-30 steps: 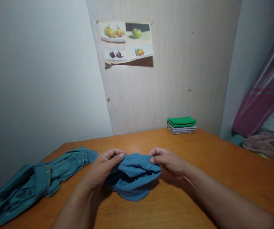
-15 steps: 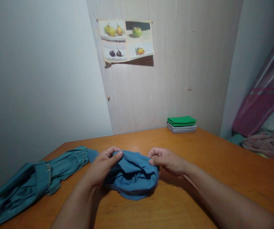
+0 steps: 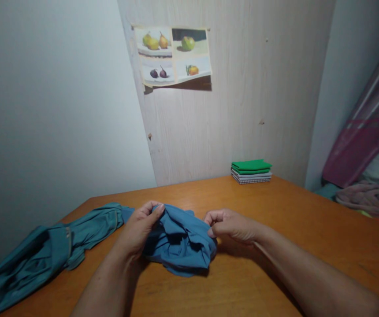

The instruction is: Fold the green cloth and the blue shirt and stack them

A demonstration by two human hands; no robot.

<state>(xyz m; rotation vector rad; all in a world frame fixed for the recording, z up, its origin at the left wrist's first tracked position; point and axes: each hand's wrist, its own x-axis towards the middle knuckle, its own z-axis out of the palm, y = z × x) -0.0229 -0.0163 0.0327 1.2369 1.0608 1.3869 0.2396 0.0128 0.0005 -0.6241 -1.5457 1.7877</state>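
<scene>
Blue cloth (image 3: 179,240): bunched at the near middle of the wooden table (image 3: 308,229). Left hand (image 3: 139,229) pinches its left edge, right hand (image 3: 231,224) its right edge. Teal garment (image 3: 44,255): crumpled just left.

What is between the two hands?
In the head view, a bunched blue cloth lies between the left hand and the right hand; both pinch its edges above the wooden table.

Folded cloth stack (image 3: 251,171), fruit poster (image 3: 172,56), table (image 3: 308,229)
</scene>
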